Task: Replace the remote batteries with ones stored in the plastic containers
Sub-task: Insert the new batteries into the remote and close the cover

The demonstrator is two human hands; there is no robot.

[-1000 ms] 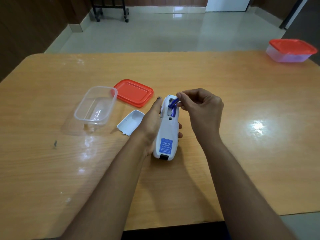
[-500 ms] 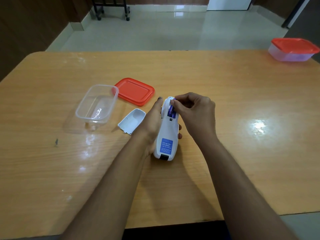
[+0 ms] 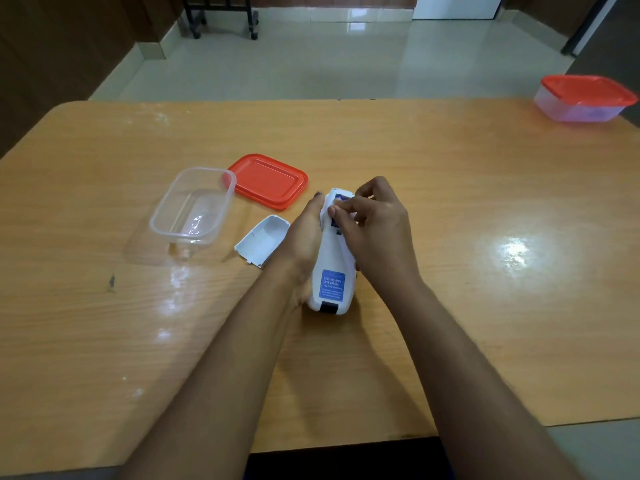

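Observation:
A white remote (image 3: 333,275) lies face down on the wooden table (image 3: 450,202), its blue label towards me and its battery bay uncovered. My left hand (image 3: 304,237) grips its left side. My right hand (image 3: 370,226) rests over the bay, thumb and fingertips pressing on a blue battery (image 3: 341,199) that sits in the bay, mostly hidden. The remote's white battery cover (image 3: 263,242) lies loose to the left. An uncovered clear plastic container (image 3: 192,206) stands further left, nothing visible inside, with its red lid (image 3: 268,180) beside it.
A second clear container with a red lid (image 3: 585,98) stands shut at the far right corner of the table. The table's near edge runs just below my forearms. Tiled floor and a wheeled stand lie beyond the far edge.
One second ago my right hand held the blue battery tilted above the bay. It has since lowered the battery into the bay and now presses on it. My left hand has kept still.

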